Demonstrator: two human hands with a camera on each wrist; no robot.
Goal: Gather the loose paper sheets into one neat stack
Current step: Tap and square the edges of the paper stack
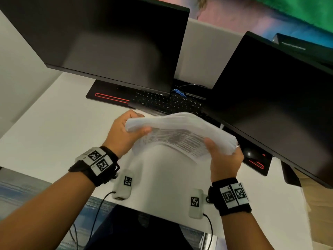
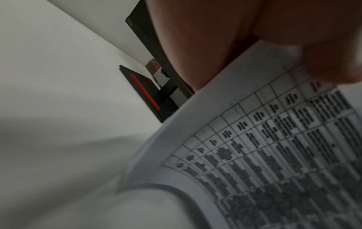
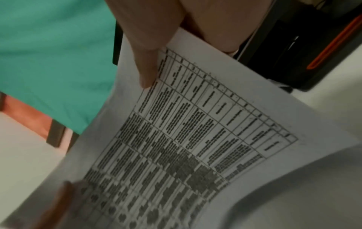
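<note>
White paper sheets [image 1: 180, 134], printed with a dense table, are arching upward in mid-air above the pale desk [image 1: 54, 134], in front of the keyboard [image 1: 162, 101] and between two dark monitors [image 1: 111, 42]. In the head view the left hand [image 1: 122, 134] is gripping one short end of the bundle, thumb on the near face and fingers curled behind, while the right hand [image 1: 225, 156] is pinching the opposite end the same way. The sheets are bowing like a bridge between the two grips, and their edges are looking fanned, not flush.

In the left wrist view the thumb is pressing on the printed margin of the paper sheets [image 2: 254, 147], and the lower edge is curling over the desk [image 2: 58, 77] without clearly touching it. The black base with a red stripe [image 2: 145, 96] is sitting well behind.

In the right wrist view the thumb is lying across the top corner of the paper sheets [image 3: 195, 131], with fingers closing behind; the far corner is blurring.

Judging from this, the gathering is done and the squaring-up is in hand. The next move is likely calling for standing the bundle on edge and tapping it on the desk with loosened grips so that the edges align.
</note>
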